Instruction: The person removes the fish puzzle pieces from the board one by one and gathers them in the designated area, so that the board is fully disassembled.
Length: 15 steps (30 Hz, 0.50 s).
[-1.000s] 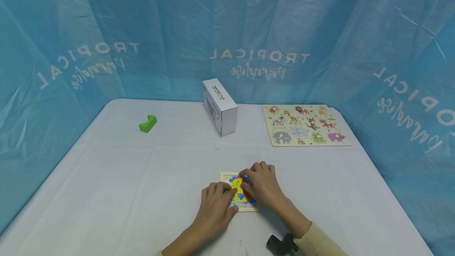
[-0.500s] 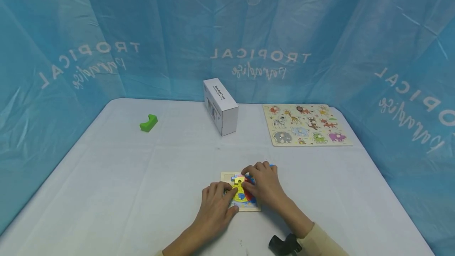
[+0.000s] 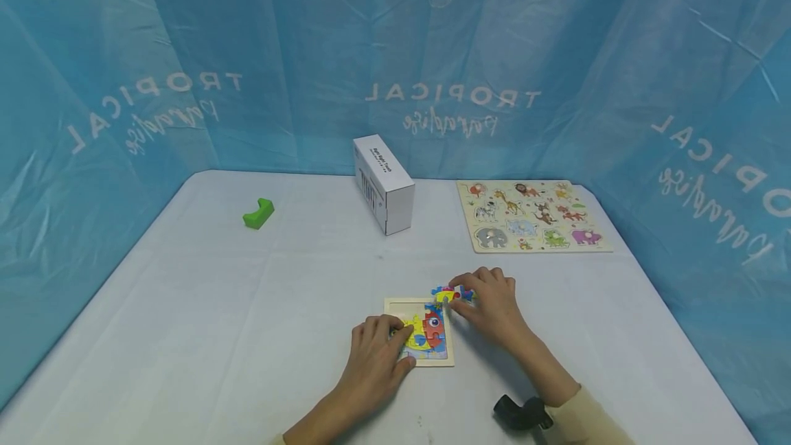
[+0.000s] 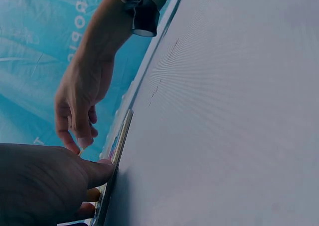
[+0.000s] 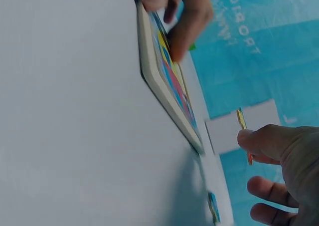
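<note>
While the left hand (image 3: 373, 356) steadies a shallow square puzzle tray of pale wood (image 3: 450, 338), the right hand (image 3: 491, 304) holds a flat jigsaw piece in yellow, blue and red (image 3: 444, 296) just beyond the tray's far right corner. The left grip is clasped on the tray, the thumb against its near edge and the forefinger bent down onto the pieces. The right grip pinches the jigsaw piece between thumb and fingers, and the right wrist view shows it raised off the white-covered bench (image 3: 185, 328) (whether it is one piece or several joined, I cannot tell). Inside the tray, a red fish's head with a large eye (image 3: 434, 323) lies beside yellow and blue pieces; towards the far left corner the wooden base is exposed. More blue puzzle pieces (image 5: 213, 206) lie on the bench beyond the tray, partly hidden by the right hand in the head view. Farther back are a green block with a curved notch (image 3: 258, 214), a white oblong cardboard box (image 3: 398, 204) and a pale wooden board of painted animals (image 3: 534, 218), before a blue printed curtain (image 3: 334, 53).
</note>
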Each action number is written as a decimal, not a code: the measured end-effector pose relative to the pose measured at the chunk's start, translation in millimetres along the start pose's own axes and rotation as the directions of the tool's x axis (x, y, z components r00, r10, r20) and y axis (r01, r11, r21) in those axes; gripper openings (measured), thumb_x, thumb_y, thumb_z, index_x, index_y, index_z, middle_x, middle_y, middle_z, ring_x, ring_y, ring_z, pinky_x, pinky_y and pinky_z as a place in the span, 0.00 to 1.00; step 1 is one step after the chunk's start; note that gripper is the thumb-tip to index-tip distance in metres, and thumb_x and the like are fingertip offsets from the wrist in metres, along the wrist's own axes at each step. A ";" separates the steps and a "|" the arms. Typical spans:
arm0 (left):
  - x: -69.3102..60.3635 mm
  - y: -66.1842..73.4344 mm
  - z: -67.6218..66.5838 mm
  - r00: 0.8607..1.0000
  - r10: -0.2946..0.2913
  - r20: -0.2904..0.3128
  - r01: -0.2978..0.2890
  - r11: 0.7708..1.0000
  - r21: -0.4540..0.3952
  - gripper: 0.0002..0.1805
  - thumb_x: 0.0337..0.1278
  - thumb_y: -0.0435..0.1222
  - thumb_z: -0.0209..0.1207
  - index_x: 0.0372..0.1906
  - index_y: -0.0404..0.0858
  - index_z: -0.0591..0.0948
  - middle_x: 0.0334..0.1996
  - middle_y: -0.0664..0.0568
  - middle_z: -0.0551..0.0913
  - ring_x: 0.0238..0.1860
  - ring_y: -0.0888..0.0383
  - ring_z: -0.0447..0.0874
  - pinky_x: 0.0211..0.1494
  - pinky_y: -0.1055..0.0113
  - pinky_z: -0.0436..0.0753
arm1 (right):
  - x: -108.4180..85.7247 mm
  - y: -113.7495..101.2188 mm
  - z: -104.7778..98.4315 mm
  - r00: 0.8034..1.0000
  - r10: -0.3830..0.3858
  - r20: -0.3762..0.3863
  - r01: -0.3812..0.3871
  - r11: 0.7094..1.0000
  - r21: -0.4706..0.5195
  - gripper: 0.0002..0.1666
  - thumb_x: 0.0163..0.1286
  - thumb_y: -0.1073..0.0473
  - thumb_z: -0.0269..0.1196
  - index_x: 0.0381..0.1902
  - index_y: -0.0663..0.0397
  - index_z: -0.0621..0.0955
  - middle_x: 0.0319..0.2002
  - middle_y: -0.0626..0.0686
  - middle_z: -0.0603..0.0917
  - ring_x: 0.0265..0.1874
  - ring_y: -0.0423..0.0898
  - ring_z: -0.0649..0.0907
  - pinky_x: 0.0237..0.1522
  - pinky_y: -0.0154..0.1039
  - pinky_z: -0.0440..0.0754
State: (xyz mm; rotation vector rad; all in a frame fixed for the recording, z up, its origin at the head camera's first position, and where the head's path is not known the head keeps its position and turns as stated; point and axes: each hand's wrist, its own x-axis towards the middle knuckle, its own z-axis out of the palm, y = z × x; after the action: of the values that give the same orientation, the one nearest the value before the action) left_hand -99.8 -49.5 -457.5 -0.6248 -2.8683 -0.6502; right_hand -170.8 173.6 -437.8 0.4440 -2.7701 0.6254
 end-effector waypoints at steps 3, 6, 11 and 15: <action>-0.4 -0.4 1.1 1.000 0.003 -0.010 -0.003 1.000 -0.003 0.24 0.53 0.44 0.62 0.56 0.41 0.79 0.49 0.52 0.72 0.53 0.54 0.64 0.57 0.51 0.64 | -1.6 11.2 -6.8 1.000 0.020 0.002 -0.020 1.000 0.006 0.17 0.50 0.52 0.73 0.40 0.38 0.83 0.34 0.50 0.79 0.40 0.48 0.71 0.42 0.46 0.61; -0.7 -0.8 1.7 1.000 0.006 -0.015 -0.007 1.000 -0.004 0.24 0.53 0.44 0.62 0.56 0.40 0.79 0.49 0.52 0.72 0.53 0.54 0.64 0.57 0.51 0.64 | -3.5 22.4 -13.3 0.999 0.037 0.007 -0.037 0.999 0.005 0.17 0.50 0.54 0.73 0.40 0.39 0.83 0.35 0.51 0.79 0.41 0.49 0.71 0.41 0.46 0.60; -0.8 -1.0 1.9 1.000 0.009 -0.019 -0.009 1.000 -0.001 0.24 0.53 0.44 0.62 0.56 0.40 0.79 0.49 0.52 0.72 0.53 0.54 0.64 0.57 0.52 0.64 | -5.4 41.1 -21.3 0.997 0.069 0.034 -0.068 0.998 -0.013 0.17 0.52 0.56 0.72 0.41 0.39 0.83 0.36 0.52 0.79 0.42 0.51 0.71 0.40 0.47 0.60; -0.8 -0.7 1.4 1.000 0.002 -0.009 -0.002 1.000 -0.003 0.24 0.53 0.44 0.62 0.56 0.41 0.79 0.50 0.52 0.72 0.54 0.54 0.64 0.57 0.52 0.63 | -5.7 54.8 -25.8 0.994 0.092 0.061 -0.091 0.996 -0.021 0.17 0.53 0.57 0.71 0.42 0.39 0.83 0.37 0.53 0.79 0.43 0.52 0.71 0.41 0.47 0.60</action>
State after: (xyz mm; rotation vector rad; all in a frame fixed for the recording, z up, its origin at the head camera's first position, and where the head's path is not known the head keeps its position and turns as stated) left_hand -99.4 -49.7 -459.2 -0.6234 -2.8584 -0.6560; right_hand -179.8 233.8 -437.5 0.3394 -2.8663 0.6170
